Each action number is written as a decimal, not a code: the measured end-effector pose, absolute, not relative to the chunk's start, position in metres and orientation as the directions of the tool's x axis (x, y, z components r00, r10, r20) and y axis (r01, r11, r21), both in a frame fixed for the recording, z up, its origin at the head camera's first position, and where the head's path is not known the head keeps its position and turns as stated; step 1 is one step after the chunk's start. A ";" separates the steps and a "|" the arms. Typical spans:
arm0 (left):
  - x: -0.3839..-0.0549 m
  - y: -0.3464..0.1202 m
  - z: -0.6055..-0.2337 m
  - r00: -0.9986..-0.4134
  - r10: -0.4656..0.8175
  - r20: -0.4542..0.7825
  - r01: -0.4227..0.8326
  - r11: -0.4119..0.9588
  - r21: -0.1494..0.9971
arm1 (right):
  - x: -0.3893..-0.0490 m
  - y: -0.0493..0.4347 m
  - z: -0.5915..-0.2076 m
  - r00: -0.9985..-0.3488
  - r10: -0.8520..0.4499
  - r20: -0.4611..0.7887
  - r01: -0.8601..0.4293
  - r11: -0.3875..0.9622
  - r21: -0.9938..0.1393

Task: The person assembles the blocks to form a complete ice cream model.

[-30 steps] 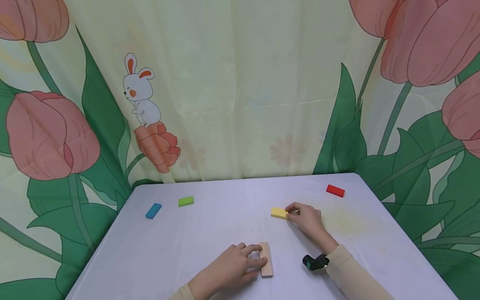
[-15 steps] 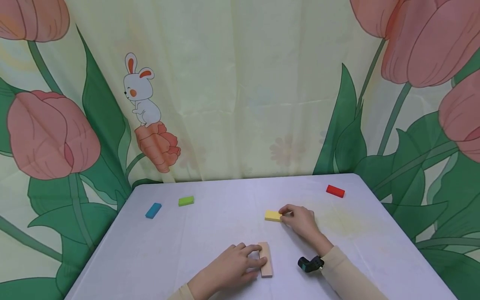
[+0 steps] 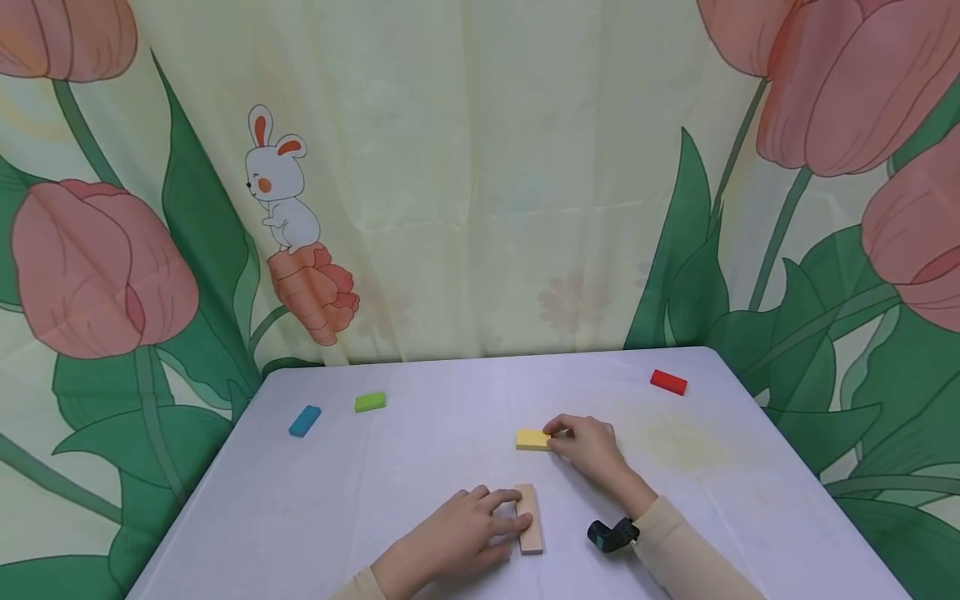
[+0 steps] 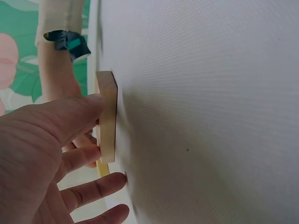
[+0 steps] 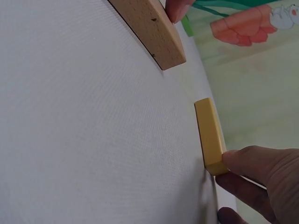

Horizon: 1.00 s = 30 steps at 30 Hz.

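In the head view a plain wooden block (image 3: pixel 529 518) lies lengthwise on the white-covered table, pointing away from me. My left hand (image 3: pixel 463 533) rests its thumb and index fingertips on this block, the other fingers spread loosely. Beyond it and slightly right, my right hand (image 3: pixel 588 450) pinches the right end of a yellow block (image 3: pixel 531 440) between thumb and index finger. The right wrist view shows that yellow block (image 5: pixel 210 135) low over the cloth, with the wooden block (image 5: pixel 152 32) apart from it at the top. The left wrist view has the thumb on the wooden block (image 4: pixel 109 121).
Toward the table's far left lie a blue block (image 3: pixel 304 421) and a green block (image 3: pixel 371 402). A red block (image 3: pixel 668 382) is at the far right. Behind the table (image 3: pixel 247 508) hangs a curtain (image 3: pixel 480 183) printed with tulips and a rabbit.
My right hand has moved left and a little nearer to me, carrying the yellow block along. My left hand and the wooden block have stayed in place.
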State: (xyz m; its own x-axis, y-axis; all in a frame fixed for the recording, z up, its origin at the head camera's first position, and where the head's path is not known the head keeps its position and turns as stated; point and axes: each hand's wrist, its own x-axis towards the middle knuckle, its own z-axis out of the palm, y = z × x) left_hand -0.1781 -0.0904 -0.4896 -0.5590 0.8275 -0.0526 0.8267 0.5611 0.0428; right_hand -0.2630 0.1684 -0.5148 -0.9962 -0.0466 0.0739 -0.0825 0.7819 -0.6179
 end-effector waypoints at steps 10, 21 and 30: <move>-0.177 -0.094 -0.491 -0.531 0.848 -0.008 0.848 0.531 -0.012 | -0.260 0.161 -0.516 -0.996 -0.060 0.063 -0.086 0.775 -0.626; -0.177 -0.093 -0.487 -0.568 0.820 -0.067 0.819 0.572 0.049 | -0.254 0.156 -0.514 -0.995 -0.087 0.053 -0.101 0.763 -0.638; -0.183 -0.091 -0.488 -0.664 0.747 -0.023 0.741 0.662 0.111 | -0.253 0.154 -0.515 -0.991 -0.120 0.067 -0.134 0.753 -0.645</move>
